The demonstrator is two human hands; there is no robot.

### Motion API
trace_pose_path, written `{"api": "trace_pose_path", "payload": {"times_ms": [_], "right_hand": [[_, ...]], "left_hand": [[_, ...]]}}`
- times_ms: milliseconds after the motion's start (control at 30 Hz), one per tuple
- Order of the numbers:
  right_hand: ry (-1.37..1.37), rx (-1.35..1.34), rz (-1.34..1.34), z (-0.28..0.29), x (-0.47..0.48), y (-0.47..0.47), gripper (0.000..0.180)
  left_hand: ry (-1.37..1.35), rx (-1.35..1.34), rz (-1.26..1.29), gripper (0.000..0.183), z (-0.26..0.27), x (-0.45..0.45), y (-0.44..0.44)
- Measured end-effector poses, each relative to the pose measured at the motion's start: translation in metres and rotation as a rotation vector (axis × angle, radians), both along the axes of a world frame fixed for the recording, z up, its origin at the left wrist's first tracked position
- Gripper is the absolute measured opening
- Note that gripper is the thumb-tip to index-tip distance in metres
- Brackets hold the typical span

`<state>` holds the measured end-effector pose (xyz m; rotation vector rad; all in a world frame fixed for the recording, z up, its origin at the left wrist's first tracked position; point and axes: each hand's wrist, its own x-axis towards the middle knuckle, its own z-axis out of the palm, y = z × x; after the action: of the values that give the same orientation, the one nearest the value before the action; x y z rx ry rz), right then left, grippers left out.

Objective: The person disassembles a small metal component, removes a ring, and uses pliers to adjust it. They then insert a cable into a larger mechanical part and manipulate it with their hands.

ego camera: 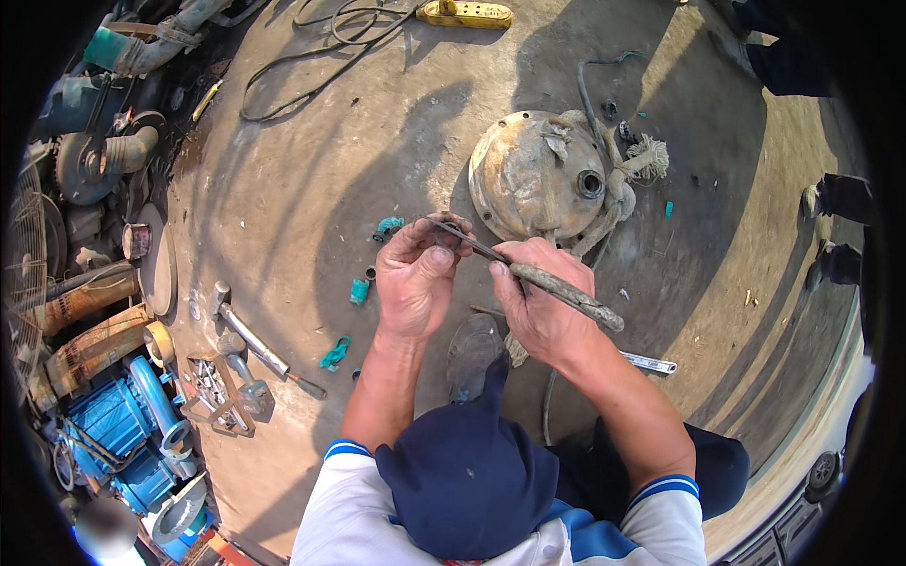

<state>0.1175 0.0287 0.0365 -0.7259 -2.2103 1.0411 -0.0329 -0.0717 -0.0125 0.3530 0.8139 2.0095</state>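
Observation:
Between the fingers of my left hand (419, 272) is a small dark ring-shaped part (447, 233). My right hand (548, 293) grips a thin dark tool with a thick, wrapped grey handle (566, 293); the tool's narrow end lies at the ring. Beyond my hands a round, rusty metal housing (541, 177) with a flange and a round port sits on the ground, with a frayed rope (619, 198) around its right side. Torn green pieces (359, 291) lie left of my left hand. A wrench (648, 364), partly hidden by my right forearm, lies on the ground.
Left are a hammer (251, 336), a second hammer (248, 382), a screwdriver (306, 386), a tray of tools (214, 396) and blue motors (113, 417). A yellow power strip (465, 15) and black cable (304, 97) lie at the top. People's legs (842, 198) show at right.

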Motion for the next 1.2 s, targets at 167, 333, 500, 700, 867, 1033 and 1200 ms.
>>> {"api": "trace_pose_path", "payload": {"times_ms": [167, 333, 500, 700, 867, 1033, 1200], "right_hand": [[-0.012, 0.013, 0.036, 0.01, 0.003, -0.007, 0.021], [0.0, -0.01, -0.003, 0.004, 0.004, -0.004, 0.022], [-0.023, 0.031, -0.041, 0.003, 0.003, 0.002, 0.023], [-0.026, 0.0, -0.03, 0.005, 0.004, -0.002, 0.024], [-0.012, 0.026, 0.018, 0.012, 0.004, -0.01, 0.019], [-0.01, -0.019, -0.036, 0.01, 0.007, -0.01, 0.019], [-0.033, 0.015, -0.076, 0.011, 0.004, 0.001, 0.021]], "left_hand": [[-0.009, 0.004, -0.003, 0.037, 0.002, -0.001, -0.001], [-0.005, 0.023, -0.028, 0.039, -0.002, -0.001, 0.0], [-0.03, 0.031, -0.027, 0.038, 0.003, 0.002, -0.002], [0.038, -0.076, -0.06, 0.039, 0.012, 0.002, 0.001], [0.036, -0.06, -0.059, 0.04, 0.013, -0.001, 0.001], [0.012, -0.074, -0.083, 0.041, 0.012, 0.001, 0.003], [0.088, -0.101, -0.095, 0.039, 0.019, 0.002, 0.004]]}}
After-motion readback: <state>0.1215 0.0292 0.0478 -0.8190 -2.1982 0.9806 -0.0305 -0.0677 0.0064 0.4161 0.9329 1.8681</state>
